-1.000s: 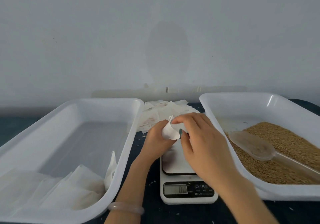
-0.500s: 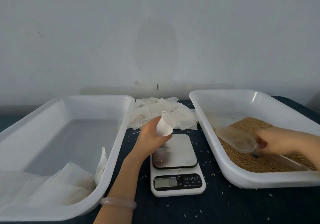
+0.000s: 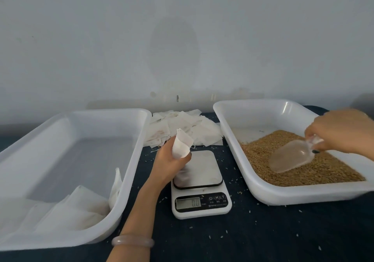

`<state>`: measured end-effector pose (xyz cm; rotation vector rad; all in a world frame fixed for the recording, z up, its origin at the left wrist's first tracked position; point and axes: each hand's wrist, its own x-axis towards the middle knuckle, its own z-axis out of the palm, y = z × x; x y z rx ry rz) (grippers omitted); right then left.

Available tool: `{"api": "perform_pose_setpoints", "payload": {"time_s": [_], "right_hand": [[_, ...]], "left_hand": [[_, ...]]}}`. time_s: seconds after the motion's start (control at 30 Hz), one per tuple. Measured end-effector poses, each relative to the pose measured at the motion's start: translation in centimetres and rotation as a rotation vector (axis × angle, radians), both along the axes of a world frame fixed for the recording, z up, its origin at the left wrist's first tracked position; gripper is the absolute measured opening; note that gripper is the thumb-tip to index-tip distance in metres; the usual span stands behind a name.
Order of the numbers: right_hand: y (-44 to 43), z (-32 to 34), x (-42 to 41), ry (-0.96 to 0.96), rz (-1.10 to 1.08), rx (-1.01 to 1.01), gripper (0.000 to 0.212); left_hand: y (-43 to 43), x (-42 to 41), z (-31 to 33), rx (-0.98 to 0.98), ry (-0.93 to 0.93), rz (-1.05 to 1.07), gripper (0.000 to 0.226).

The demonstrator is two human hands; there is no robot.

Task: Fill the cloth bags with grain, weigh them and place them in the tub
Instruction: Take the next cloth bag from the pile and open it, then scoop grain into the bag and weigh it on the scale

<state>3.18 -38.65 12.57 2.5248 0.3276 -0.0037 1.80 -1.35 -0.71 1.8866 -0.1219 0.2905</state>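
A few white bags [image 3: 60,213] lie in the white plastic tub [image 3: 137,150], but the small white cloth bag [image 3: 182,145], gripped by the left hand [image 3: 170,164] above the white digital scale [image 3: 199,168], seems unfilled, while the right hand [image 3: 340,132] pinches the clear plastic scoop [image 3: 291,156] in the brown grain [image 3: 323,176].

Scale [image 3: 202,168] between tub [image 3: 105,112] and tray [image 3: 283,195].

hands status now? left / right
Left hand: holding an empty cloth bag, mouth up.
Right hand: gripping the clear scoop over the grain.
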Motion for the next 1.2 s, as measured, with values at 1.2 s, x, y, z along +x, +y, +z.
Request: {"api": "perform_pose_setpoints", "payload": {"time_s": [1.2], "right_hand": [[-6.3, -6.2, 3.3, 0.612, 0.055, 0.566, 0.033]], "left_hand": [[0.6, -0.5, -0.4, 0.038, 0.023, 0.016, 0.028]]}}
